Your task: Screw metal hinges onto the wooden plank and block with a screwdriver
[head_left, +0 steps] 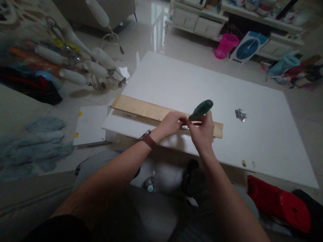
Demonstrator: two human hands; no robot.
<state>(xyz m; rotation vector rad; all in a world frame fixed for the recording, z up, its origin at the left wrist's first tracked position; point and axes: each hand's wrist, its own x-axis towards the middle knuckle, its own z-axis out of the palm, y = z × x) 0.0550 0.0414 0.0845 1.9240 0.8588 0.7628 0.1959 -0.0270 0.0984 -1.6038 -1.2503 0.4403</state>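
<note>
A long, narrow wooden board [141,107] lies on a large white panel [181,74]. My right hand [204,132] is closed around a green-handled screwdriver [202,108], whose handle tilts up and away to the right. Its shaft and tip are hidden by my fingers. My left hand [170,122], below a brown-strapped watch [149,138], has its fingers pinched together at the board, touching or almost touching the right fingertips. What it pinches is hidden. Just under the fingers a small perforated metal piece [185,127] shows at the board's near edge.
Several small metal brackets [241,115] lie in a pile on the panel's right part. Two small bits sit near its front edge, above a red case [280,201]. A bottle [150,184] stands on the floor between my legs. White-handled metal furniture parts [96,69] crowd the left.
</note>
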